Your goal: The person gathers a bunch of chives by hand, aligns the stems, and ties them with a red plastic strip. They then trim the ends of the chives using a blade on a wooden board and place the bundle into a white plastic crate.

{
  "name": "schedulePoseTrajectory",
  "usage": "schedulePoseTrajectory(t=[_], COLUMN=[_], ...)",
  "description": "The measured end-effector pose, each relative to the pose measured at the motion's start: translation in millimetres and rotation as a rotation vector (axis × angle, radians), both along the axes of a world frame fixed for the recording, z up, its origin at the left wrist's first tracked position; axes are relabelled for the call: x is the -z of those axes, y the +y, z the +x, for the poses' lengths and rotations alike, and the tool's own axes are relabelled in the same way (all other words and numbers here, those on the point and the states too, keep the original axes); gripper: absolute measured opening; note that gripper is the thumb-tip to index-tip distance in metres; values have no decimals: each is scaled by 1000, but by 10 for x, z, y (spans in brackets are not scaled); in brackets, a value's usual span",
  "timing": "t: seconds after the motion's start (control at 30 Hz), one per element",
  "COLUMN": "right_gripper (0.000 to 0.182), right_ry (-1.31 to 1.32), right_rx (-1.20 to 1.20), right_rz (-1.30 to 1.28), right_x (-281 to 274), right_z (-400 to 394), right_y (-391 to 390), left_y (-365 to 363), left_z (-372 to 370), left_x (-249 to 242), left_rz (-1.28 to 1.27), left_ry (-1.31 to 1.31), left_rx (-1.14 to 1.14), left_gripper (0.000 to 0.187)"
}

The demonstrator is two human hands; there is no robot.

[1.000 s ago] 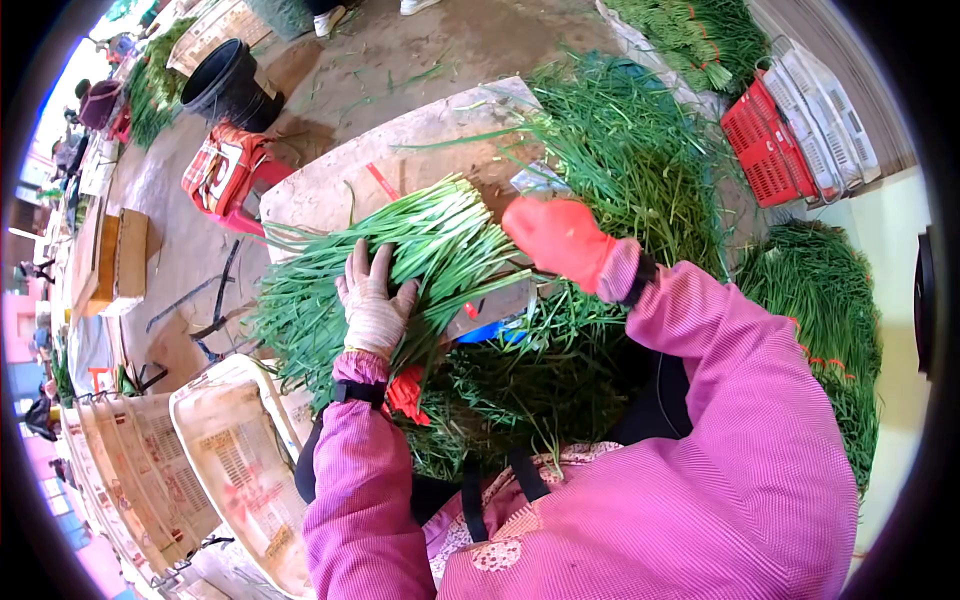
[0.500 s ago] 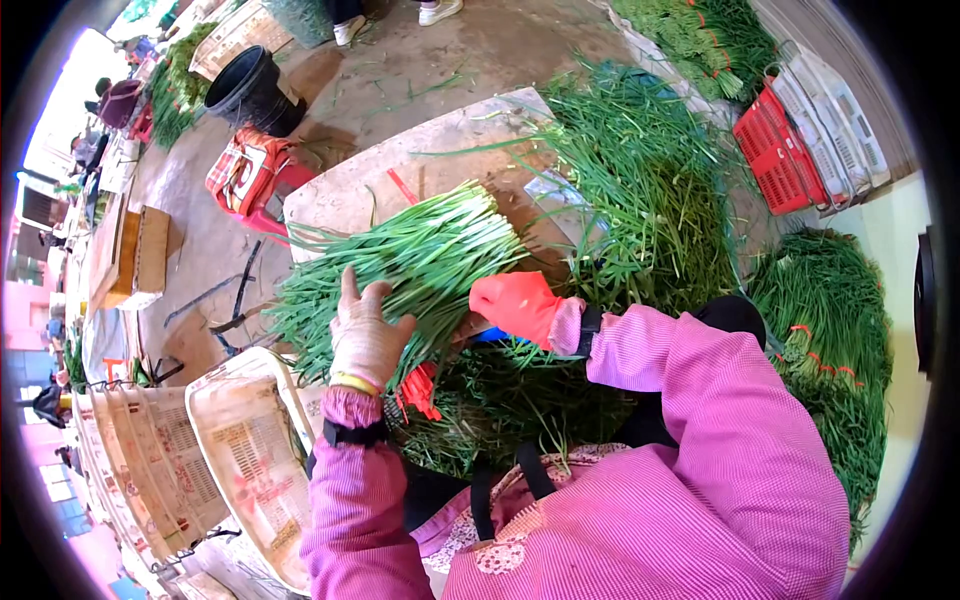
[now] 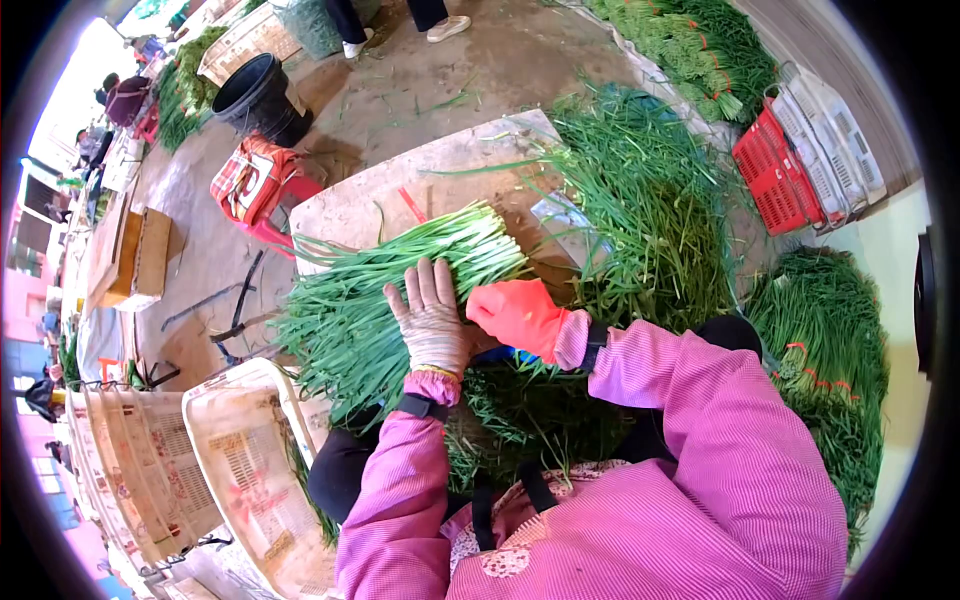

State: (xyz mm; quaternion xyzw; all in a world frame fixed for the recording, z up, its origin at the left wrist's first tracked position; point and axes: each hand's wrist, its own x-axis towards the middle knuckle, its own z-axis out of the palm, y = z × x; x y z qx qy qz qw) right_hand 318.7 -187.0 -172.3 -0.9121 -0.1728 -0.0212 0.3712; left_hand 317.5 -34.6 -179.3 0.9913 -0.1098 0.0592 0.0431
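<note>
A thick bunch of garlic chives (image 3: 350, 300) lies on a worn board (image 3: 440, 155), its pale cut ends toward the upper right. My left hand (image 3: 432, 320), in a whitish glove, rests on the bunch with fingers stretched out. Close beside it is my right hand (image 3: 522, 315) in an orange glove, its fingers curled closed at the near edge of the stems. Whatever those fingers hold is hidden. A red strip (image 3: 411, 204) lies on the board beyond the bunch. Loose greens (image 3: 650, 220) are heaped at the board's right side.
Plastic crates (image 3: 240, 460) stand at the lower left. Past the board are a red stool (image 3: 262, 190) and a black bucket (image 3: 262, 100). Tied green bundles (image 3: 820, 330) lie at the right, near a red crate (image 3: 778, 170). Another person's shoes (image 3: 448, 28) show at the top.
My left hand has moved right and forward onto the bunch, close to my right hand. Red strips seen below it earlier are out of sight. The right hand has barely moved.
</note>
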Motion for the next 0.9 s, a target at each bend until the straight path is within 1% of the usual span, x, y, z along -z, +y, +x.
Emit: schedulePoseTrajectory(t=[0.03,0.1,0.13,0.17,0.2,0.23,0.27,0.3,0.33,0.37,0.4,0.43,0.47,0.5,0.57,0.6,0.63,0.7,0.73,0.77,0.8,0.83,0.9], right_gripper=[20,19,17,14,12,12,11,10,10,10,10,13,18,18,26,28,28,25,25,23,22,22,22], right_ry=[-14,-37,-196,-354,-393,-392,-505,-622,-523,-528,-481,-435,-418,-422,-93,-48,-54,-60,-67,-99,-130,-136,267], right_rx=[-61,-48,0,48,21,19,-14,-54,-145,-163,-230,-295,-286,-290,-85,-74,-67,-22,-19,-22,-25,-25,-145], right_rz=[-5,-21,-33,-42,-93,-91,-114,-131,-219,-200,-262,-332,-299,-301,-207,-127,-131,59,56,140,225,222,-99], right_x=[-32,-137,-176,-223,-311,-310,-309,-306,-236,-180,-139,-111,-166,-261,-442,-454,-395,-116,50,212,234,247,72], right_z=[8,98,209,311,402,503,598,663,683,699,716,742,781,852,1096,1287,1495,1864,1979,2094,2154,2215,2182], right_y=[-17,-37,-54,-64,-73,-72,-49,15,31,49,58,57,52,80,139,140,152,234,314,406,481,515,579], left_y=[15,6,-5,-6,-1,0,0,10,14,10,-13,-18,-13,-19,-19,-21,-26,-27,-29,-25,-20,-12,3], left_z=[38,88,35,14,6,6,18,35,32,30,25,39,33,36,20,9,7,3,3,9,9,18,43], left_x=[177,222,248,277,309,341,367,388,407,408,250,170,81,29,97,113,130,143,121,131,142,152,129], left_rz=[-4,100,-54,-53,-74,-93,-132,-59,-80,-98,-165,-115,-104,-95,-110,-121,-126,-107,-118,-120,-122,-125,-128], left_ry=[-2,-287,-200,-197,-234,-271,-312,-307,-311,-317,-218,-163,-117,-70,-95,-117,-123,-96,-94,-101,-96,-90,-88], left_rx=[-3,-16,-31,-36,-22,-7,-1,-7,-16,-27,-35,-43,-46,-41,-35,-29,-23,-35,-35,-32,-28,-26,-21], left_gripper=[113,107,102,102,99,97,95,98,97,97,95,94,95,97,98,98,98,98,95,95,94,93,90])
